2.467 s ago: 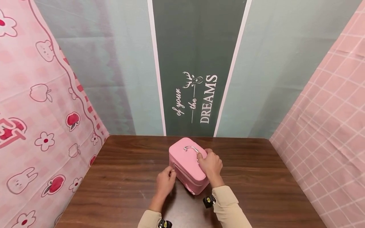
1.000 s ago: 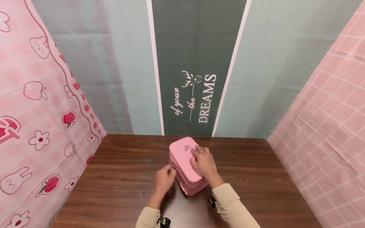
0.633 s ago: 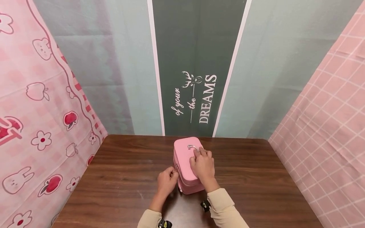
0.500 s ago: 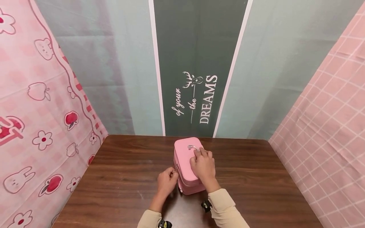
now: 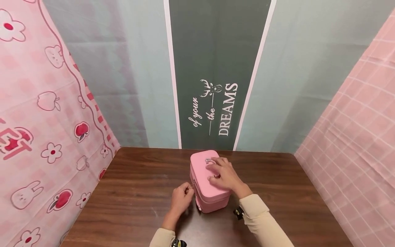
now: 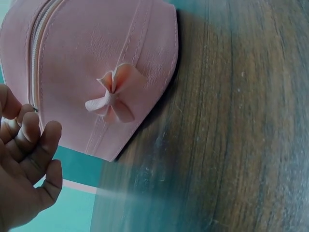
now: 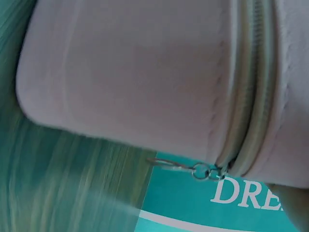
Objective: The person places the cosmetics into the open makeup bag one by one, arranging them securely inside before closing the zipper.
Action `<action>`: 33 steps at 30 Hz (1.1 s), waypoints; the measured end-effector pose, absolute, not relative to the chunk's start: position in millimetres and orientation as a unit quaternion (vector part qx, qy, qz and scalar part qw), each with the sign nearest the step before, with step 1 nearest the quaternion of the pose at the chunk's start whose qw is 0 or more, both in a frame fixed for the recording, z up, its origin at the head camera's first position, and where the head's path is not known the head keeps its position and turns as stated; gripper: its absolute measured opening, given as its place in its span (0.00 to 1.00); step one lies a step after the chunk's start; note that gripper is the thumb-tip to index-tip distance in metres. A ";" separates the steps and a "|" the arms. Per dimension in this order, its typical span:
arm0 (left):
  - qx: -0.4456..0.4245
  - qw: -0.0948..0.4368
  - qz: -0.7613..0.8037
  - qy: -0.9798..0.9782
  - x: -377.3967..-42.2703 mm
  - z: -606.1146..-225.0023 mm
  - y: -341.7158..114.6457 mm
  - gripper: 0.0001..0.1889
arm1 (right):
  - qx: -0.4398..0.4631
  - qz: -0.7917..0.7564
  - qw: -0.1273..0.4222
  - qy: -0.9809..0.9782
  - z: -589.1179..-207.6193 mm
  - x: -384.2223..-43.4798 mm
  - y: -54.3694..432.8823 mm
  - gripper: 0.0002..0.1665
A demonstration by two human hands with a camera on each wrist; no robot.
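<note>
A pink zip-up case (image 5: 202, 178) with a silver handle (image 5: 210, 160) on its lid stands on the brown table. At its left side my left hand (image 5: 182, 197) pinches the zipper pull with curled fingers. In the left wrist view, those fingers (image 6: 29, 140) are at the end of the zipper (image 6: 35, 58), beside a pink bow (image 6: 112, 96). My right hand (image 5: 226, 174) lies over the lid with spread fingers and thumb, partly covering the handle. A second zipper pull (image 7: 169, 164) hangs loose at the case's far end in the right wrist view.
The wooden table (image 5: 139, 178) ends at a green and grey-blue backdrop (image 5: 148, 103) close behind the case. Pink patterned cloth (image 5: 37, 120) hangs on the left and pink checked cloth (image 5: 361, 120) on the right.
The case has turned a little clockwise. My right hand's fingers have spread apart on the lid and its wrist has swung right. My left hand stays at the zipper pull.
</note>
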State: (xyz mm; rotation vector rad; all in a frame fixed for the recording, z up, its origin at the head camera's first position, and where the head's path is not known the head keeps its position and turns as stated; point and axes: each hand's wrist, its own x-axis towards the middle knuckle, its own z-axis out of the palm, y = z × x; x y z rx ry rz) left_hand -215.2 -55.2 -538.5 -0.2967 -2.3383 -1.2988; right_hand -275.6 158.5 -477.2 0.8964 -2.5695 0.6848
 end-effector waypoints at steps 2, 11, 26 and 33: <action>-0.111 0.219 -0.474 -0.846 -214.7 -540.2 -55.2 0.11 | 0.330 0.233 0.164 -0.900 -481.1 -276.9 161.4 0.21; -0.123 0.223 -0.477 -0.841 -215.6 -540.7 -56.0 0.12 | 0.297 0.210 0.150 -0.920 -480.4 -275.0 159.7 0.21; -0.112 0.246 -0.457 -0.847 -217.2 -533.8 -49.4 0.13 | 0.112 0.253 0.184 -0.943 -480.1 -257.1 130.6 0.26; -0.109 0.228 -0.459 -0.852 -211.4 -531.6 -51.5 0.14 | 0.013 0.255 0.191 -0.948 -475.4 -250.5 117.0 0.28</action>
